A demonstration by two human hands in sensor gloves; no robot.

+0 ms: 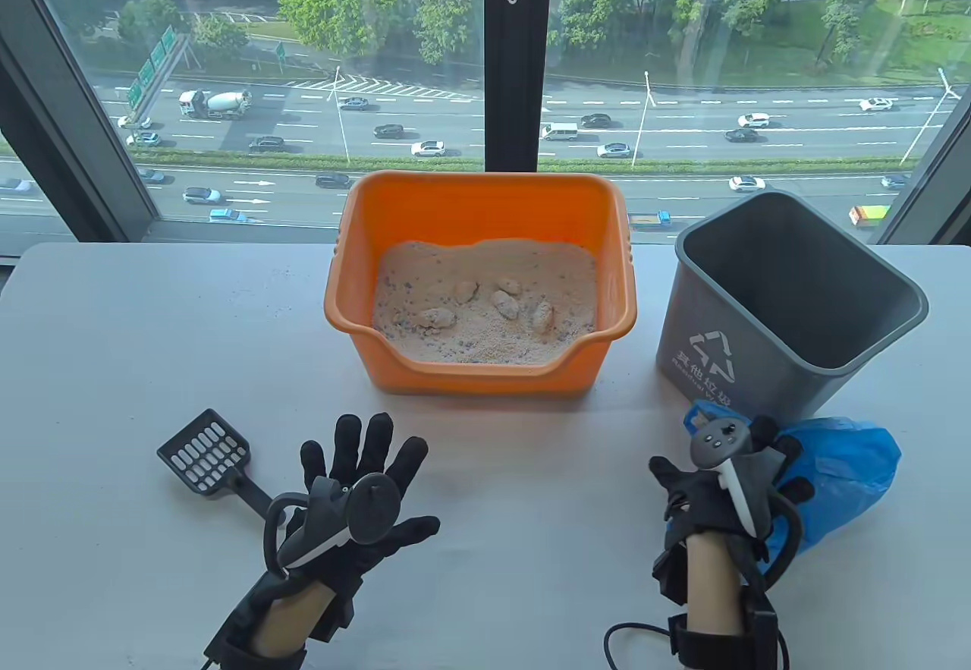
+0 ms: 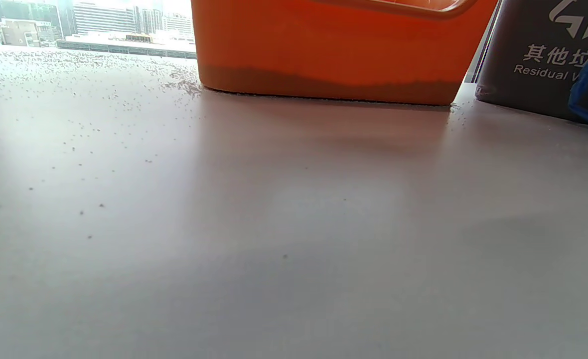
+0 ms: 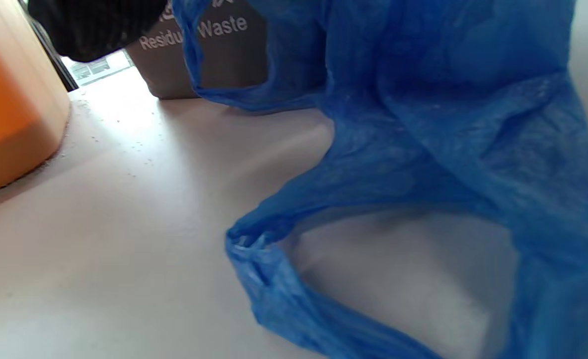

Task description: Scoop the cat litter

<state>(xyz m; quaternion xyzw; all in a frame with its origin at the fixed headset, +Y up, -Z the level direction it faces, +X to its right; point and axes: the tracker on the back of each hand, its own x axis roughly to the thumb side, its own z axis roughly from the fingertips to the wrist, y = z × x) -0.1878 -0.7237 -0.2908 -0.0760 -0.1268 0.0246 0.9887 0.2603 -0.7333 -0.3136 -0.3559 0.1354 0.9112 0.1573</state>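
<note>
We see left hand (image 1: 356,488) fingers splayed flat, grasping nothing; scoop (image 1: 206,454) beside it, handle partly hidden. Right hand (image 1: 724,488) on blue bag (image 1: 842,465); grip indeterminate. Litter in orange box (image 1: 485,207).

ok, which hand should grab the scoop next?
Left. The left hand lies spread right beside the scoop, whose handle runs toward it. The right hand rests on the blue bag across the table.
</note>
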